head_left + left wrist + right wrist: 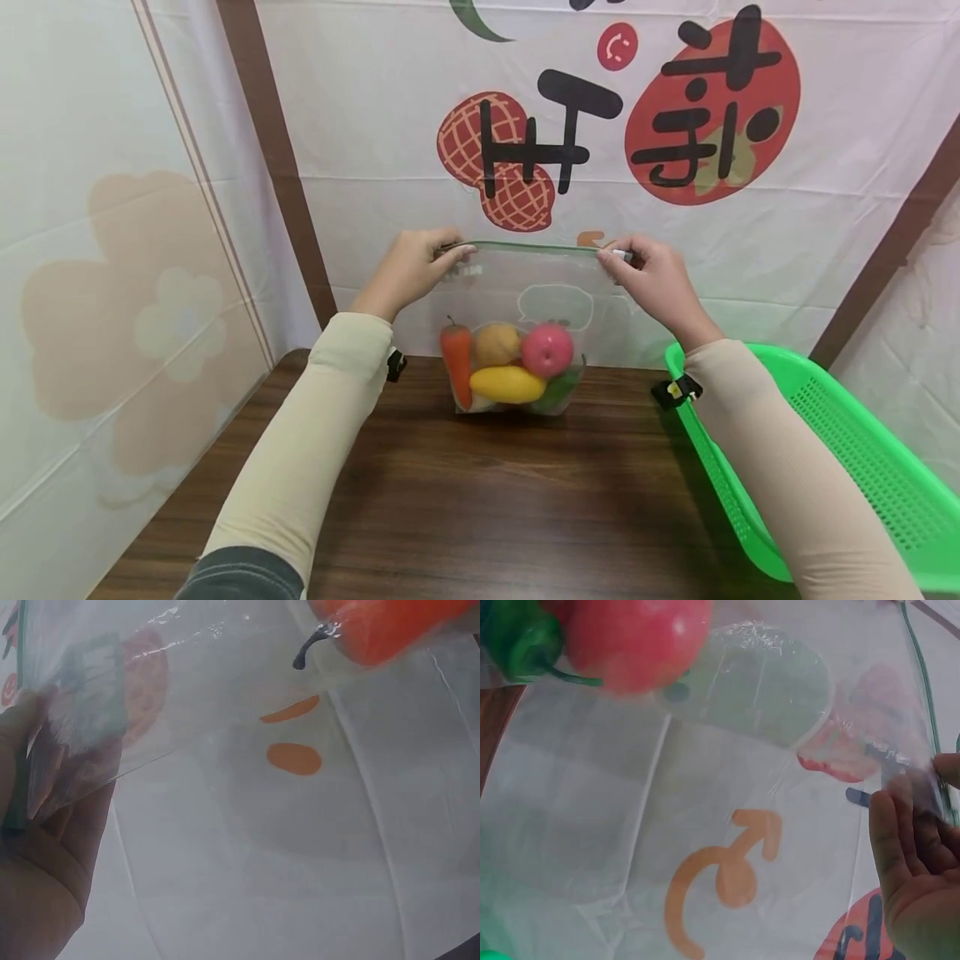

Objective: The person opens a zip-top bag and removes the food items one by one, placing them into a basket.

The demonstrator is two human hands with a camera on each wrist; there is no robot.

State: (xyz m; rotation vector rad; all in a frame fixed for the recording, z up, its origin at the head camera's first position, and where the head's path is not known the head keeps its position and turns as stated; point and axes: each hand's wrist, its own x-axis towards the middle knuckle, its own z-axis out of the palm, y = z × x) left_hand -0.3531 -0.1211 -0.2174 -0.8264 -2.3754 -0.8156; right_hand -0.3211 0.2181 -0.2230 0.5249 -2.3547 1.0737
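Hanging behind bag [495, 292] and wood-grain table [480, 500] is printed cloth [360, 108].

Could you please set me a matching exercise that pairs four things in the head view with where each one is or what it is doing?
Things:
1. Orange item
2. Plastic basket
3. Pink round item
4. Left hand

Places or states:
A. On the right side of the table
B. Pinching the top edge of the clear bag
C. Upright inside the bag, at its left side
D. Inside the bag, above and right of the yellow item's middle

Pairs: 1-C, 2-A, 3-D, 4-B
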